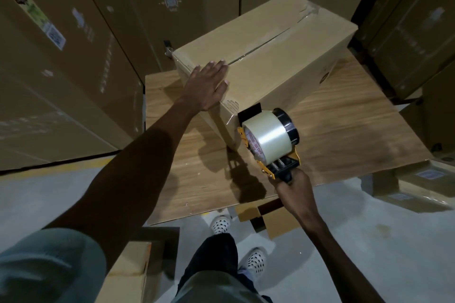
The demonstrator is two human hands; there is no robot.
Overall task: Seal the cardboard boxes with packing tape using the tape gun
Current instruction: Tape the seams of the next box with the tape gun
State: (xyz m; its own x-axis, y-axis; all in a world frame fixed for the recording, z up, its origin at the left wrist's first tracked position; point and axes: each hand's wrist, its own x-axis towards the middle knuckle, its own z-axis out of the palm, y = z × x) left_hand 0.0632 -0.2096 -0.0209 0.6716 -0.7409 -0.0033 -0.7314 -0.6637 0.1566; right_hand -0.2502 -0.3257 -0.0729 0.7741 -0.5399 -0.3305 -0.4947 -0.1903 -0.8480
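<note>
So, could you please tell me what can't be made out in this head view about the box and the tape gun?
- Whether the tape gun touches the box: its front end hides the contact.
- The gun's handle: covered by the right hand.
- Print on the box's side and on the roll's core: too small and blurred.
- Box's left side: hidden behind the left hand.
- Box contents: flaps closed.
</note>
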